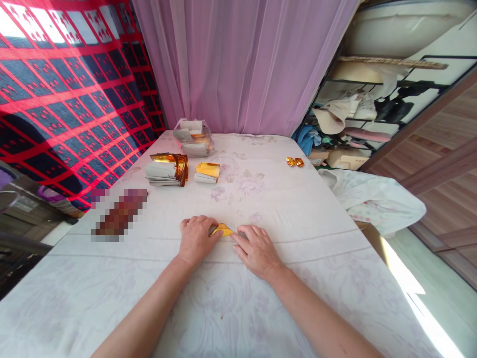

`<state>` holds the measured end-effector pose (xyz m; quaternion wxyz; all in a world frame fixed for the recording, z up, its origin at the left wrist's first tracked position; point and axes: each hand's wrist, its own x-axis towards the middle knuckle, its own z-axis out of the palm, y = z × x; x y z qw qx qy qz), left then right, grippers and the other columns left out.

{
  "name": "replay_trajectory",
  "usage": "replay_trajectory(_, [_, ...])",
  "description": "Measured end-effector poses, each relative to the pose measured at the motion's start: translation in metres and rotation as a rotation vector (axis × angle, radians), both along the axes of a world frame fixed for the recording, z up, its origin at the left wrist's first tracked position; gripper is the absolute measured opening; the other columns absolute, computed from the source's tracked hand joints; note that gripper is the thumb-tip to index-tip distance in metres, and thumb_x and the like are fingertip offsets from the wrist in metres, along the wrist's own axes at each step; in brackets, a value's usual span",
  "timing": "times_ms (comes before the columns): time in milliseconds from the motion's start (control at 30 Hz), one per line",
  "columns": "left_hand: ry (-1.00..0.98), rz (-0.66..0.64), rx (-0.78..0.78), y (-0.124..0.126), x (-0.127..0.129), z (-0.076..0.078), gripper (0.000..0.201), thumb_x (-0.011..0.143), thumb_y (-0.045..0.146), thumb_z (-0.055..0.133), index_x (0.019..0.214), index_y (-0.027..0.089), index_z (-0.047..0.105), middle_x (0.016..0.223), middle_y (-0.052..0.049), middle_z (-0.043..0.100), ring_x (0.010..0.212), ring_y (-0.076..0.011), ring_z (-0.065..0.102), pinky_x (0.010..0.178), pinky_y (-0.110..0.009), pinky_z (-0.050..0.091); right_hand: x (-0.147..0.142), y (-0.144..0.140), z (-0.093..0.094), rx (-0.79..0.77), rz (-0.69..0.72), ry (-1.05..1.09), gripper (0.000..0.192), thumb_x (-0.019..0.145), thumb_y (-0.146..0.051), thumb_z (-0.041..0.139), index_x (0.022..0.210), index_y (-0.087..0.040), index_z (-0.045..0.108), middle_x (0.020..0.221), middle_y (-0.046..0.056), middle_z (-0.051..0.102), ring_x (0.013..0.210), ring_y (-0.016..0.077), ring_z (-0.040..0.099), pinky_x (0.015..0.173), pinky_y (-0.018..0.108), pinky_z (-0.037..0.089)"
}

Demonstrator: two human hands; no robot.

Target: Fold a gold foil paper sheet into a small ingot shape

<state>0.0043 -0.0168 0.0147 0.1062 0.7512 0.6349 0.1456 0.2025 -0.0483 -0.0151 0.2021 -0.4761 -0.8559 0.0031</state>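
A small folded piece of gold paper (222,229) lies flat on the white floral sheet (261,298). My left hand (196,239) presses on its left part with curled fingers. My right hand (254,248) lies flat on its right part, fingertips on the paper. Most of the paper is hidden under both hands.
Farther back lie a stack of white-and-gold papers (166,169), a smaller stack (207,172), a clear bag of papers (194,137) and two folded gold pieces (294,161). A blurred-out object (119,214) sits at left. Pink curtain behind, cluttered shelf (357,114) right.
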Motion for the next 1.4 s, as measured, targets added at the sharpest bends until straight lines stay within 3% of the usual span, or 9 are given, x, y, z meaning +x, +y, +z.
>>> replay_trajectory(300, [-0.029,-0.053,-0.100,0.011,0.002,0.005,0.012,0.081,0.035,0.061,0.084,0.024,0.062,0.086,0.001,0.071,0.089,-0.0234,0.061,0.085,-0.041,0.031,0.000,0.000,0.002,-0.010,0.023,0.035,0.025,0.089,-0.028,0.063,0.113,-0.024,0.064,0.111,0.007,0.061,0.102,0.0225,0.052,0.084,0.037,0.041])
replay_trajectory(500, [-0.111,-0.079,-0.143,0.013,0.003,0.002,0.032,0.080,0.029,0.061,0.112,0.029,0.063,0.084,0.003,0.071,0.087,-0.0205,0.063,0.089,-0.041,0.031,0.000,0.000,0.002,0.003,0.040,0.042,0.022,0.089,-0.027,0.063,0.111,-0.022,0.064,0.110,0.007,0.062,0.101,0.0220,0.053,0.084,0.037,0.041])
replay_trajectory(700, [-0.128,-0.163,-0.132,0.014,0.005,0.007,0.015,0.082,0.027,0.057,0.083,0.029,0.071,0.082,0.003,0.071,0.084,-0.0190,0.062,0.084,-0.039,0.032,-0.001,0.000,0.007,0.013,0.068,0.087,0.020,0.088,-0.023,0.061,0.108,-0.020,0.062,0.107,0.007,0.064,0.099,0.0224,0.055,0.083,0.037,0.042])
replay_trajectory(867, [-0.210,-0.239,-0.109,0.011,0.007,0.010,0.014,0.081,0.018,0.056,0.079,0.026,0.067,0.080,0.005,0.071,0.081,-0.0166,0.063,0.082,-0.034,0.036,0.000,0.003,0.006,0.042,0.071,0.209,0.023,0.086,-0.006,0.049,0.102,-0.019,0.059,0.102,0.008,0.066,0.098,0.0215,0.057,0.084,0.037,0.044])
replay_trajectory(1067, [-0.232,-0.401,0.042,0.009,0.003,0.008,0.013,0.088,0.019,0.056,0.087,0.026,0.067,0.085,0.003,0.072,0.081,-0.0168,0.064,0.084,-0.035,0.039,0.003,0.008,-0.002,0.086,0.033,0.252,0.045,0.080,0.001,0.043,0.118,-0.020,0.056,0.117,0.009,0.062,0.109,0.0219,0.055,0.093,0.039,0.045])
replay_trajectory(1200, [-0.249,-0.532,0.133,0.011,-0.004,-0.002,0.014,0.093,0.021,0.053,0.090,0.025,0.066,0.083,0.001,0.071,0.080,-0.0161,0.063,0.079,-0.032,0.041,0.006,0.009,-0.003,0.109,0.001,0.213,0.042,0.084,-0.003,0.046,0.121,-0.019,0.058,0.120,0.011,0.060,0.110,0.0228,0.054,0.093,0.041,0.046])
replay_trajectory(1400, [-0.340,-0.603,0.182,0.012,-0.009,-0.008,0.016,0.095,0.019,0.049,0.089,0.023,0.064,0.087,0.000,0.071,0.082,-0.0145,0.064,0.080,-0.030,0.043,0.014,0.010,-0.003,0.157,-0.005,0.174,0.037,0.086,-0.005,0.049,0.115,-0.023,0.064,0.116,0.009,0.061,0.108,0.0217,0.055,0.091,0.040,0.047])
